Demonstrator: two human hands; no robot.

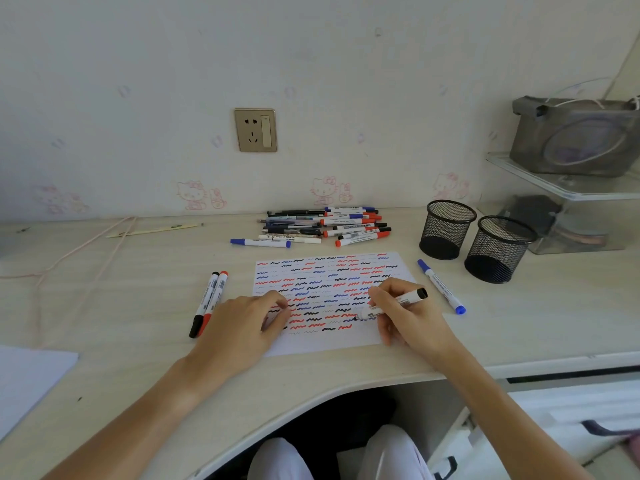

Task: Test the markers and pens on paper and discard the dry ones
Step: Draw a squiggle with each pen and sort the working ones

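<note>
On paper, right hand's marker grip.

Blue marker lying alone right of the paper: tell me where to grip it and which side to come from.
Pinch the white barrel of the blue marker near its middle, coming from above with the right hand. It lies flat on the desk, slanted, its sides clear of the paper and the mesh cups, so fingers probably fit either side.
</note>
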